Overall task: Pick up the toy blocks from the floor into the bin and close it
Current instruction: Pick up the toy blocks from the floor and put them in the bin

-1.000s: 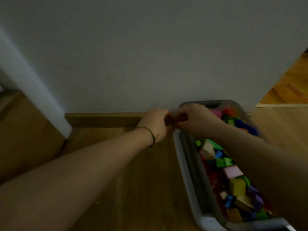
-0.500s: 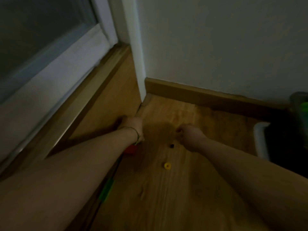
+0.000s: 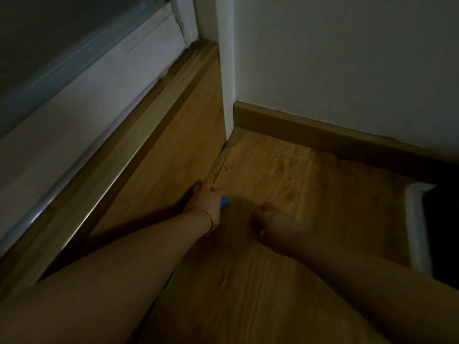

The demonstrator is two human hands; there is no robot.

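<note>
Wood floor [image 3: 273,175], seemingly blue block [image 3: 224,202]

The left hand [image 3: 207,201] is held low at the wooden floor [image 3: 273,175] near the wall corner, with a blue block [image 3: 224,202] showing at its edge. The right hand [image 3: 275,220] is seen blurred just beside it. The pale rim of the bin [image 3: 418,219] is seen at the right.

Stretching the bare left forearm [image 3: 129,261] and bare right forearm [image 3: 347,276] forward and down, side by side. Holding the left hand [image 3: 207,199] low, knuckles up, a thin cord bracelet [image 3: 211,220] circling its wrist, fingers hidden beneath. Holding the blurred right hand [image 3: 275,222] near it, fingers curling under, grip unclear.
</note>
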